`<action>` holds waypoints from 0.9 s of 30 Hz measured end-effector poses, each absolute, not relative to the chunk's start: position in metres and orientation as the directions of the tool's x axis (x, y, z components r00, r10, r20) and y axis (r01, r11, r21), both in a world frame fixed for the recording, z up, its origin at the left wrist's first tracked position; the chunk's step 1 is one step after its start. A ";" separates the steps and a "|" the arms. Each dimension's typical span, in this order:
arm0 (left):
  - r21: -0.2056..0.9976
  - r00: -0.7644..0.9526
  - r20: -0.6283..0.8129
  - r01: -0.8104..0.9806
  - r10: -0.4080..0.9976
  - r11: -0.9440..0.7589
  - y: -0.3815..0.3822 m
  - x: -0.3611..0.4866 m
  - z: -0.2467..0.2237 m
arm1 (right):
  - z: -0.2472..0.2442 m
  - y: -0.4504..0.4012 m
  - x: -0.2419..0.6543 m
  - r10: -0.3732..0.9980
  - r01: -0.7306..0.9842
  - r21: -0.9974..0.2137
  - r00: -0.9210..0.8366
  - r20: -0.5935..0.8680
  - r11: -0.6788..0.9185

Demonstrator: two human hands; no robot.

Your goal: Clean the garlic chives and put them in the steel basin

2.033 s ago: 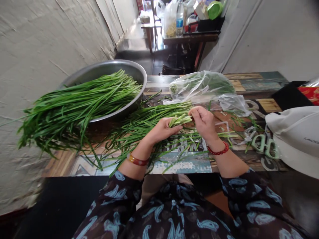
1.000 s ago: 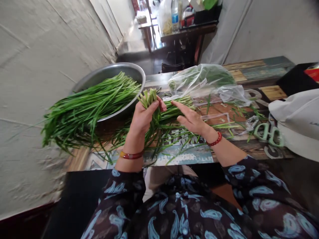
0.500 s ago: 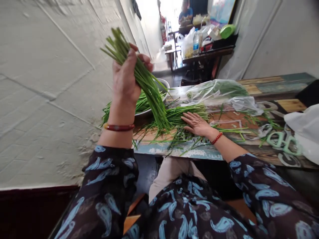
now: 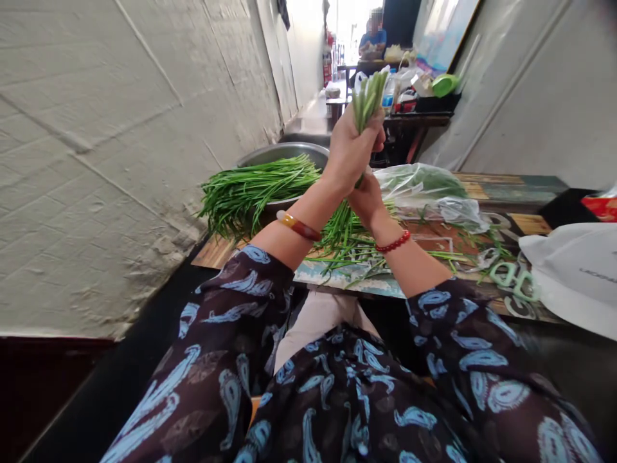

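Raised over the table, my left hand is closed round a bunch of chives, its pale stem ends pointing up. Just below it, my right hand is closed about the lower part of the same bunch; its fingertips are partly hidden. More chives lie on the table beneath both hands. To the left, a thick heap of chives rests in a metal bowl, its leaves hanging over the near side.
A clear plastic bag of greens lies behind my right hand. Light green scissors handles and a white cap are at the right. A wall stands close on the left. Farther back, a person in blue sits.
My left hand has carried the bunch rightward and turned it more upright. My right hand has come up from the chives on the table to the bunch. The view has shifted somewhat.
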State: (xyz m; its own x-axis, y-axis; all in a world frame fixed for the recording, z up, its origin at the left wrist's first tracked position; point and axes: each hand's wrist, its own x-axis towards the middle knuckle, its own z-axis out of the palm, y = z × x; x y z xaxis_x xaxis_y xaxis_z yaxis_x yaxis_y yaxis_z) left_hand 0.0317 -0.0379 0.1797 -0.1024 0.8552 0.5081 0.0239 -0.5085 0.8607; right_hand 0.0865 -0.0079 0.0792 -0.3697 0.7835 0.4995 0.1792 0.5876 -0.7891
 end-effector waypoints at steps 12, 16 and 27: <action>0.935 0.257 0.346 -0.178 0.902 -0.308 -0.076 -0.050 0.202 | 0.143 -0.041 0.077 0.748 0.008 -0.855 -0.488 0.449 0.519; 0.917 0.354 0.391 -0.225 0.850 -0.328 -0.069 -0.054 0.183 | 0.141 -0.051 0.065 0.728 -0.033 -0.922 -0.603 0.326 0.386; 0.789 -0.484 0.138 -0.473 0.864 -0.392 -0.053 -0.166 0.142 | 0.059 -0.018 0.187 0.863 0.734 -0.465 -0.480 0.160 0.494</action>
State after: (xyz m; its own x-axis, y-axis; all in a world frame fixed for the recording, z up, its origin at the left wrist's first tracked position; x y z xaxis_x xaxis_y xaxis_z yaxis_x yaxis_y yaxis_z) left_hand -0.1662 -0.0529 0.1421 -0.4842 0.8639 0.1385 -0.4731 -0.3917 0.7892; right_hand 0.1866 -0.0179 0.0589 -0.4795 0.8629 0.1599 0.7343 0.4943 -0.4652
